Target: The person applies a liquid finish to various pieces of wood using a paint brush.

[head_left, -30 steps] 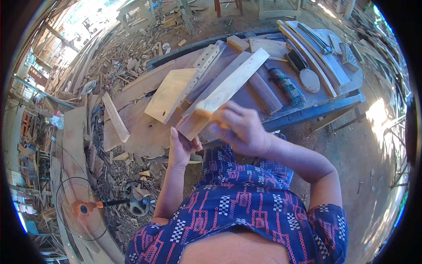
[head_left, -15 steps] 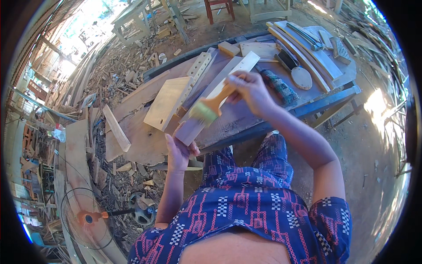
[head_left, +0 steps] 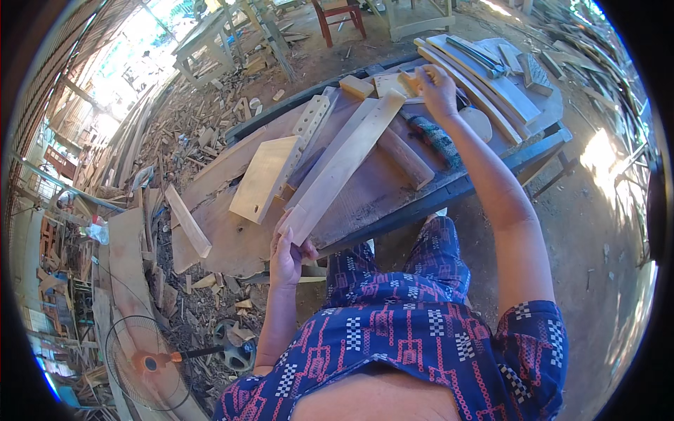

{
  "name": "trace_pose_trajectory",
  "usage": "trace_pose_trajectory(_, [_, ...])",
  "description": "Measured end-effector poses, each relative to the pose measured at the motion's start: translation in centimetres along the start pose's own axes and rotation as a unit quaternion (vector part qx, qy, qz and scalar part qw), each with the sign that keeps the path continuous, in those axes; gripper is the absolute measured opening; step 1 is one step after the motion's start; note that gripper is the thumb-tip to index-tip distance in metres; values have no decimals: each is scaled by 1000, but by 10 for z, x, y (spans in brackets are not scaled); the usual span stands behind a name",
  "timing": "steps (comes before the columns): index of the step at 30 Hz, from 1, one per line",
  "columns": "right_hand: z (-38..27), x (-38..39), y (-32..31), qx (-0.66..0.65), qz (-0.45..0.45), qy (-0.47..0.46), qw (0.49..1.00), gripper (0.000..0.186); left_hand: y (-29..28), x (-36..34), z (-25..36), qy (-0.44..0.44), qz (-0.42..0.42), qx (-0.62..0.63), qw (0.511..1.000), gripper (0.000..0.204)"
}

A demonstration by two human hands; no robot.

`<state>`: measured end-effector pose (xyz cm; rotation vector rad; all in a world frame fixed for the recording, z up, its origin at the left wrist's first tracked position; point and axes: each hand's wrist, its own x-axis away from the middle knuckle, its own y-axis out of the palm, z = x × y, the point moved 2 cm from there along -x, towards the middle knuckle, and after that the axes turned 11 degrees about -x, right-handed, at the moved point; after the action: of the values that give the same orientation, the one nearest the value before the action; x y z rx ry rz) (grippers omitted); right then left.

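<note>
A long, smooth wooden board (head_left: pixel 344 168) slants over the worktable, its near end held in my left hand (head_left: pixel 286 259) with the fingers curled around the edge. At the board's far end, my right hand (head_left: pixel 439 91) grips a wide paintbrush (head_left: pixel 410 83) by its wooden handle; the bristles are hard to make out there. Beside the board on the left lie a flat pale panel (head_left: pixel 265 175) and a strip with a row of holes (head_left: pixel 310 121). On its right are a dark wooden piece (head_left: pixel 407 161) and a dark, greenish rough-textured bundle (head_left: pixel 434 133), partly behind my right forearm.
The worktable (head_left: pixel 372 224) has a dark near edge just ahead of my legs. Long boards (head_left: pixel 484 77) are stacked at its right end, near a pale round disc (head_left: pixel 477 125). A standing fan (head_left: pixel 149 361) is at lower left. Wood scraps litter the ground (head_left: pixel 189 133).
My right hand has swept the brush away from the board's near end to its far end. The board's face now shows fully, and my left hand still holds the near end.
</note>
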<state>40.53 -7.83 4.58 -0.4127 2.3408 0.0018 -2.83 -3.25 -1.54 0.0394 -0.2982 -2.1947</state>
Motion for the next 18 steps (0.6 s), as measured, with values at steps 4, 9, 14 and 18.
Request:
trace_pose_trajectory(4, [-17,39,19,22,-53,-53,997,20,-8,1,-5,-8,5,-18,1000,49])
trace_pose_trajectory(9, [-105,93,10,-82,-155,-42,984,14,-9,1,-2,-19,-15,-56,998,44])
trace_pose_trajectory(14, [-166,145,-4,-139,-255,-78,954,13,-13,0,-6,-50,-19,-58,997,42])
trace_pose_trajectory(18, [-195,164,-12,-248,-329,-62,909,14,-15,-1,-10,-62,42,-113,991,42])
